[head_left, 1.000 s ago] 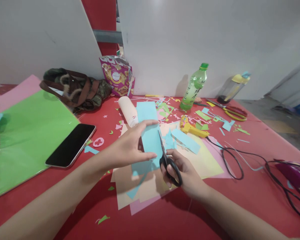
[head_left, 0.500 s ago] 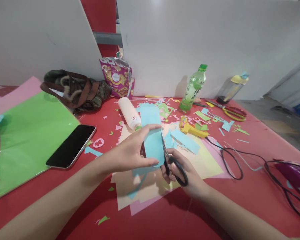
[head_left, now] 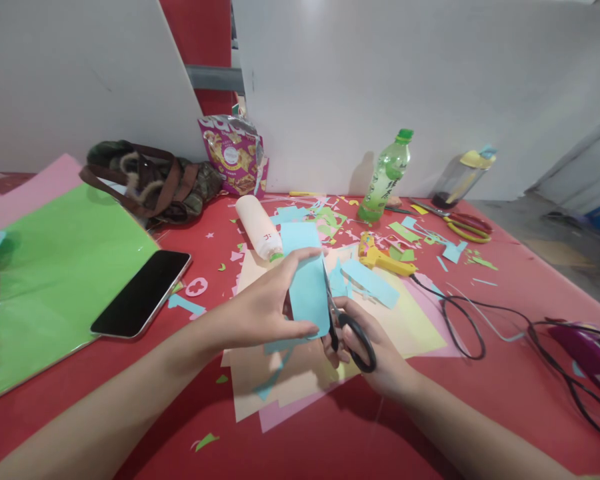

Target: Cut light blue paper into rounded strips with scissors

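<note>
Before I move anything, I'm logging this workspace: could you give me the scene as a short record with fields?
left hand: holds light-blue paper
right hand: holds scissors at the paper's right edge
surface: red table with scattered paper scraps
left side: phone lying at green sheet's edge
right side: yellow glue gun
back: green bottle standing, snack bag

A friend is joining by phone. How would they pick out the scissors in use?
On the red table, find the pale paper sheets in the middle. Just above them, the right hand holds the scissors to the edge of a blue sheet. Black handles set them apart from the red- and yellow-handled scissors lying right of the green bottle.
</note>
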Available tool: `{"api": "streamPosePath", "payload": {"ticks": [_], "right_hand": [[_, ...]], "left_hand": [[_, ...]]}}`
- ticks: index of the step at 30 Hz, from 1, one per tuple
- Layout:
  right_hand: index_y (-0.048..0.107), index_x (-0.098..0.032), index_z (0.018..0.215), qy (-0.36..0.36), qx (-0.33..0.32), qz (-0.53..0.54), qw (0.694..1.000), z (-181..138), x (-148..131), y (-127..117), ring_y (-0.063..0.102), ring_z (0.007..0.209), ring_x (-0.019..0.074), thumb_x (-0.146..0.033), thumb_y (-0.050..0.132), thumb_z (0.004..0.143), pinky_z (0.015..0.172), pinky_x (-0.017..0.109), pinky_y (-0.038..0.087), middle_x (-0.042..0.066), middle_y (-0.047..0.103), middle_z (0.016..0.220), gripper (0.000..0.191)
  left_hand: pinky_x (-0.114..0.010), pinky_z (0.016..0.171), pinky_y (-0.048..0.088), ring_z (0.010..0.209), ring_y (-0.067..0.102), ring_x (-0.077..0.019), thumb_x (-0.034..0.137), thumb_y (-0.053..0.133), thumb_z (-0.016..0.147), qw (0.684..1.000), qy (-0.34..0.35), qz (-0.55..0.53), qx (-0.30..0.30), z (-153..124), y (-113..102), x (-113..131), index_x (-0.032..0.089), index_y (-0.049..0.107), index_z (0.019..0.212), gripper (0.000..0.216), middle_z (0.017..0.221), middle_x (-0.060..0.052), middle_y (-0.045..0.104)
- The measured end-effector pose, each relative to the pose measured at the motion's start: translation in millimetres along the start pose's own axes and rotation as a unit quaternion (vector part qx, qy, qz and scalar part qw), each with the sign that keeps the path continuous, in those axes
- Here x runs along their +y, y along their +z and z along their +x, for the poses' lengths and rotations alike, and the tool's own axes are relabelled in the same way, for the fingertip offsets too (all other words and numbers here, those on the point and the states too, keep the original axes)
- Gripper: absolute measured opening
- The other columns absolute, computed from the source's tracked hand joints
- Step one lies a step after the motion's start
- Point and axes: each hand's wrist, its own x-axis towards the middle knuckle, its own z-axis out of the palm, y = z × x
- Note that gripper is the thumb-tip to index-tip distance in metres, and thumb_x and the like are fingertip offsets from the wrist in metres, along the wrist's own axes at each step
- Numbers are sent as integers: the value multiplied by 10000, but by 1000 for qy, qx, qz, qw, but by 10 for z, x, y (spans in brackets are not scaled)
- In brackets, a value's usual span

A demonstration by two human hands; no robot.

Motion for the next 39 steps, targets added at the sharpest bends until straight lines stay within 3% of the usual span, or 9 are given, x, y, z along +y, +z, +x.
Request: {"api": "streamPosePath", "payload": {"ticks": [4, 11, 15, 19, 24, 31, 39], "right_hand": [[423, -185, 886, -4, -4, -1, 1000, 2, 4, -3, 431, 437, 68, -478, 612, 649, 465, 228, 323, -34, 510, 593, 421], [415, -196, 867, 13, 10, -9, 1000, 1, -18, 21, 443, 441, 80, -492, 619, 630, 455, 228, 323, -42, 500, 576, 431], [414, -200, 867, 14, 16, -14, 1000, -4, -19, 20, 445, 441, 80, -495, 618, 630, 444, 223, 316, -43, 498, 575, 430], [421, -198, 871, 12, 17, -16, 1000, -9, -14, 16, 449, 445, 77, -499, 615, 631, 448, 223, 323, -42, 495, 580, 431], [416, -203, 885, 6, 14, -12, 1000, -7, 3, -1, 455, 446, 74, -498, 605, 642, 451, 218, 334, -48, 490, 580, 427], [410, -208, 883, 11, 12, -12, 1000, -8, 11, -8, 452, 436, 67, -489, 608, 646, 453, 211, 331, -58, 477, 570, 417], [413, -205, 886, 6, 18, -19, 1000, -1, 18, -2, 453, 421, 67, -497, 608, 638, 438, 207, 305, -67, 455, 567, 430]], "left_hand": [[-297, 659, 487, 801, 558, -181, 237, 645, 633, 1000, -7, 12, 0, -1, -8, 17, 258, 197, 1278, 786, 1053, -70, 488], [-367, 859, 413, 1096, 417, -263, 265, 651, 613, 998, 34, 48, 19, 5, -13, 0, 241, 236, 1271, 778, 1117, -72, 466], [-401, 912, 366, 1157, 345, -277, 278, 654, 609, 997, 44, 60, 28, 14, -7, -16, 241, 232, 1276, 790, 1159, -77, 439], [-386, 869, 404, 1111, 398, -269, 274, 658, 611, 998, 32, 49, 28, 14, 5, -20, 239, 228, 1278, 794, 1143, -83, 446], [-332, 730, 475, 914, 528, -218, 260, 647, 634, 1000, -1, 14, 14, 12, 20, -18, 242, 169, 1294, 815, 1123, -98, 449], [-299, 627, 487, 737, 560, -164, 256, 640, 646, 1000, -12, -3, 8, 15, 25, -27, 251, 155, 1295, 810, 1064, -87, 481], [-359, 770, 461, 949, 514, -242, 272, 666, 612, 999, 16, 28, 37, 14, 36, -61, 237, 197, 1294, 829, 1155, -105, 434]]}}
